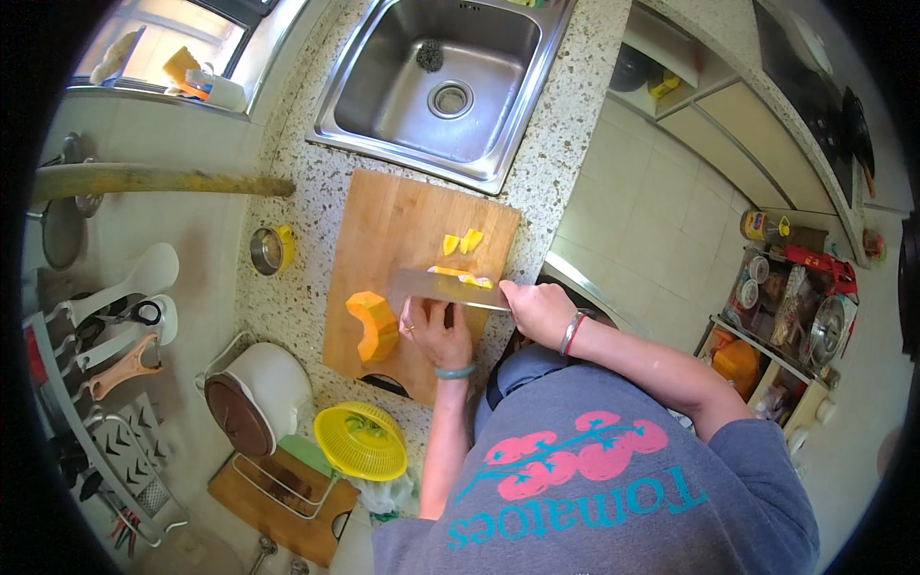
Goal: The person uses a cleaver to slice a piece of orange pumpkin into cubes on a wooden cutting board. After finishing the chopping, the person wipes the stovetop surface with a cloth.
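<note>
A wooden cutting board (393, 225) lies on the speckled counter in front of the sink. My right hand (541, 311) grips the handle of a broad cleaver (446, 287), whose blade lies flat across the board over a strip of orange pumpkin (463, 276). My left hand (436, 331) rests on the board just behind the blade, fingers bent at the piece under it. A large curved pumpkin chunk (374, 326) sits to the left of that hand. A few small yellow cut pieces (462, 241) lie farther up the board.
A steel sink (369, 86) lies beyond the board. A small yellow-rimmed cup (271, 250) stands left of the board. Near me are a yellow colander (361, 441) and a white rice cooker (257, 393). A shelf rack with jars and tins (795, 307) stands on the tiled floor at right.
</note>
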Tool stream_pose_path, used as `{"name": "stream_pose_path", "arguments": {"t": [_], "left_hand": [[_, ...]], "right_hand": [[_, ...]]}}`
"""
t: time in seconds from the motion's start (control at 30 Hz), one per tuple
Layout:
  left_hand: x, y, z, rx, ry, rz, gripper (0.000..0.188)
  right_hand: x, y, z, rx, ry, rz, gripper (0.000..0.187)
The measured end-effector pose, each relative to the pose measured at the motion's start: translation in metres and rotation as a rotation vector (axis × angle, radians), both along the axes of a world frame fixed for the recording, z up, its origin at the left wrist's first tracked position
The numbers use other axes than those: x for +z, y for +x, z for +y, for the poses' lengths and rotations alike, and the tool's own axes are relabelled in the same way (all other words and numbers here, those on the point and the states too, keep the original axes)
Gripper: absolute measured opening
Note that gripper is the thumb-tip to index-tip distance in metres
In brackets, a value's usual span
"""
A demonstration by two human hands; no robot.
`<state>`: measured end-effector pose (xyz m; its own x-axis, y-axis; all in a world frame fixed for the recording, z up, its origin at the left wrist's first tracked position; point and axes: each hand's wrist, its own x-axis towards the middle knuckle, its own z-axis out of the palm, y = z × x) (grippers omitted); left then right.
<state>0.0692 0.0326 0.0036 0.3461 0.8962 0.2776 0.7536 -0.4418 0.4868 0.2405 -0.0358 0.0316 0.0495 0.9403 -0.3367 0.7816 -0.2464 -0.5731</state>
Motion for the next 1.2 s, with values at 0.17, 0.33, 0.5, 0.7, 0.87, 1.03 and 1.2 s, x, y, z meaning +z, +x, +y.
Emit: {"name": "stream_pose_path", "arguments": {"t": [0.17,0.33,0.5,0.7,0.87,1.03,1.2], "left_hand": [[0.0,-0.001,0.009,-0.108,-0.024,0.121,0.034],[0.01,0.003,0.016,0.016,-0.08,0.18,0.035],[0.016,0.002,0.017,0.222,-0.114,0.088,0.031],[-0.005,-0.008,0.016,0.243,-0.128,-0.025,0.025],[-0.003,-0.007,0.016,0.219,-0.085,-0.004,0.023],[-0.006,-0.009,0.014,0.212,-0.105,-0.001,0.026],[-0.007,-0.008,0.015,0.229,-0.09,0.028,0.025]], "right_hand": [[-0.002,-0.004,0.01,-0.064,-0.039,0.026,0.013],[-0.005,-0.004,0.012,-0.109,-0.083,0.038,0.014],[-0.001,-0.001,0.014,-0.072,-0.024,0.014,0.012],[0.011,-0.012,0.016,-0.019,-0.059,-0.018,0.015],[0.021,-0.021,0.012,0.051,-0.012,-0.063,0.016],[0.029,-0.02,0.015,0.093,-0.05,-0.084,0.02],[0.03,-0.025,0.024,0.099,-0.111,-0.09,0.025]]}}
